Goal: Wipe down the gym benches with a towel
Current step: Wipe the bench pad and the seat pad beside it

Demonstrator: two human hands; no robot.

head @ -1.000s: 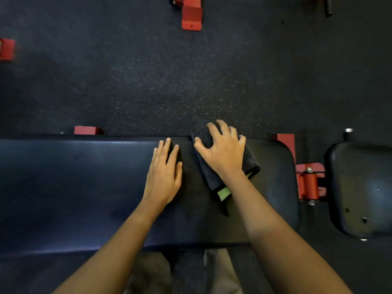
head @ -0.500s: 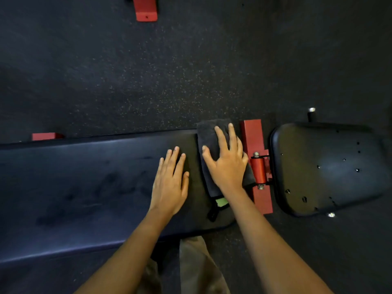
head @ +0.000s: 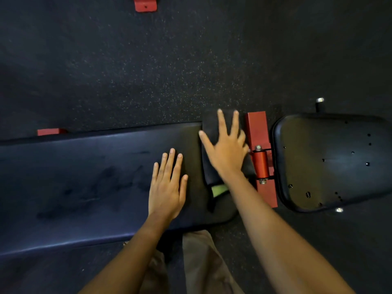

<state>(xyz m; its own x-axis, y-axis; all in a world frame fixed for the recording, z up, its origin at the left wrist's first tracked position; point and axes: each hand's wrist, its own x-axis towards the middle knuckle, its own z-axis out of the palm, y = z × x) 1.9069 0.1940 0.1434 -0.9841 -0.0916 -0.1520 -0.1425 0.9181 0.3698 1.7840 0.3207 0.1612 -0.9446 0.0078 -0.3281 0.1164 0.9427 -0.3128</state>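
Right hand, fingers spread, presses flat on the dark towel at the bench pad end, beside the red hinge bracket; towel's far edge apparently overhangs. Left hand rests flat, empty, mid-pad; bare pad extends leftward.

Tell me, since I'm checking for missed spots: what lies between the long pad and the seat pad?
In the head view, a red metal bracket with a red hinge.

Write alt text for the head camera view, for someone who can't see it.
Seen from above, a person's right hand presses a dark towel flat against the end of a long black gym bench pad, while the left hand rests flat on the pad beside it. A red metal hinge bracket joins this pad to a second black pad on the right, over speckled dark flooring.
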